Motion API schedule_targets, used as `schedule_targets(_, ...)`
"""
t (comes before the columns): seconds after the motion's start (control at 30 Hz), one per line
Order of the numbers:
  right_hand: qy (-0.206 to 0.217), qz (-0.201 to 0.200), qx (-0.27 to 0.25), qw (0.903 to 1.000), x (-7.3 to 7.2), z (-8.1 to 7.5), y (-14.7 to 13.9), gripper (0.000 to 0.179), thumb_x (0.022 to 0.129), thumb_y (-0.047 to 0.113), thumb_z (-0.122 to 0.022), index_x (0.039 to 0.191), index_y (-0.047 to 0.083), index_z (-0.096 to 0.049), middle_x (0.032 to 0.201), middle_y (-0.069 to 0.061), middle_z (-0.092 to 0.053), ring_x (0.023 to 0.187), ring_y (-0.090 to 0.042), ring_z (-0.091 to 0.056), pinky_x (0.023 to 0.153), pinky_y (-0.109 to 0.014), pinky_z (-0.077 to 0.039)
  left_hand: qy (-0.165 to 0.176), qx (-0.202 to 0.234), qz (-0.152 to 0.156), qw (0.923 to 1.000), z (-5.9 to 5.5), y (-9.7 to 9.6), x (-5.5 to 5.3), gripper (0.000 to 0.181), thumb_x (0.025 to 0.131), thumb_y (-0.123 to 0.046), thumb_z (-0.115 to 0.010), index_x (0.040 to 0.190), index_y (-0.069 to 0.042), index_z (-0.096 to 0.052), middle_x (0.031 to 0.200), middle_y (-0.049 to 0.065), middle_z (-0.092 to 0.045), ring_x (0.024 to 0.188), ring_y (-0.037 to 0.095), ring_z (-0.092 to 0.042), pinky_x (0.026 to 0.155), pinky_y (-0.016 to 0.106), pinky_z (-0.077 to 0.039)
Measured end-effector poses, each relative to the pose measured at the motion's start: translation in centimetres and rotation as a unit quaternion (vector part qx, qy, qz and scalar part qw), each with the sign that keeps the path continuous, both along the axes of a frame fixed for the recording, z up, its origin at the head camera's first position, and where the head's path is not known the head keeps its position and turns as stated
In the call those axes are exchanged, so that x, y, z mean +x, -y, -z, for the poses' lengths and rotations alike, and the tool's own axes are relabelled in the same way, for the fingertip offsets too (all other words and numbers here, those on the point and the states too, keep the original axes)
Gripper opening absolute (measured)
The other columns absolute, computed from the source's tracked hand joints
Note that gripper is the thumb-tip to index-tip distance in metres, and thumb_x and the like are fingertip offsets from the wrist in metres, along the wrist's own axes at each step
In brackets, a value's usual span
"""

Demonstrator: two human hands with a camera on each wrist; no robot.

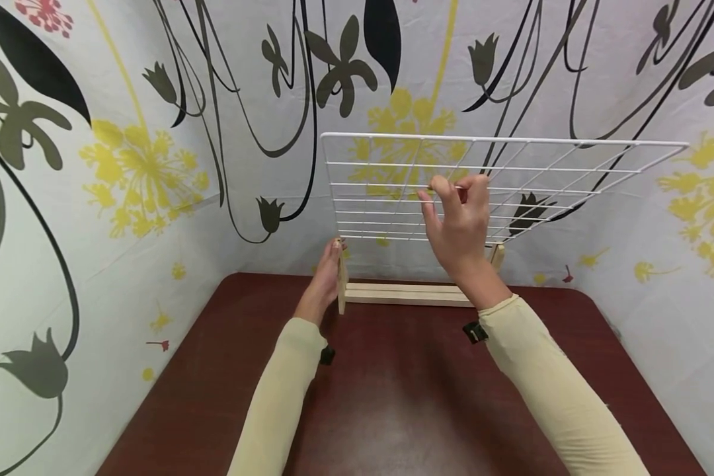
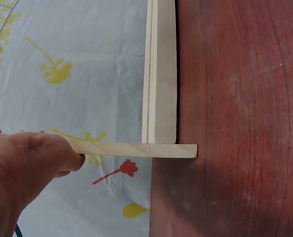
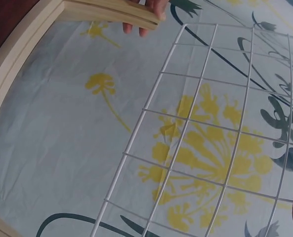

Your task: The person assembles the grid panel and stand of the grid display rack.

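Observation:
A white wire grid panel (image 1: 500, 139) is held up in the air by my right hand (image 1: 463, 228), whose curled fingers grip its wires near the middle. Below it stands a pale wooden frame with a long bottom rail (image 1: 404, 295) and an upright at each end. My left hand (image 1: 327, 274) pinches the upper part of the left upright (image 1: 342, 284). In the left wrist view this upright (image 2: 136, 149) meets the rail (image 2: 165, 74) at a right angle. A groove runs along the wood in the right wrist view, where the grid's lower edge (image 3: 144, 109) hangs apart from the frame.
The dark red-brown table (image 1: 381, 396) carries the frame at its far edge. Behind and on both sides hangs a pale cloth (image 1: 244, 178) printed with grey, black and yellow flowers. A small black strap piece (image 1: 475, 332) shows at my right wrist.

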State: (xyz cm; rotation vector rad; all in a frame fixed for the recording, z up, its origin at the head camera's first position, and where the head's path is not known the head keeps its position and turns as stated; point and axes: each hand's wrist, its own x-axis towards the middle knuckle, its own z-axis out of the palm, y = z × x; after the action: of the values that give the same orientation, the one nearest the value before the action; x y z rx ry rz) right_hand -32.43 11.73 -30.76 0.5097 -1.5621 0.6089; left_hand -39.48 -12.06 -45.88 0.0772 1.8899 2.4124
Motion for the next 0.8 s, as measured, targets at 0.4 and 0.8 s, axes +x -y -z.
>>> schedule_targets(0.4,0.017,-0.007,0.007,0.9998,-0.3,0.0,-0.2,0.026,0.097,0.011,-0.077,0.113,0.012,-0.057,0.097,-0.023,-0.042,0.083,-0.04,-0.047,0.072,-0.047,-0.041,0.009,0.001,-0.004,1.0,0.1,-0.3,0.0,0.049,0.117,-0.037,-0.029,0.162,-0.019,-0.032,0.17,0.01,-0.03,0.164,0.035,-0.013,0.132,0.061,-0.011)
schedule_targets(0.8,0.051,0.019,0.062,0.9966,-1.2,-0.4,0.3,0.027,0.1,0.017,-0.075,0.12,0.016,-0.056,0.102,-0.021,-0.044,0.087,-0.039,-0.053,0.075,-0.049,-0.049,-0.003,-0.001,-0.016,0.9999,0.1,-0.5,0.2,0.049,0.117,-0.034,-0.03,0.162,-0.014,-0.035,0.168,0.013,-0.033,0.162,0.039,-0.017,0.131,0.065,-0.013)
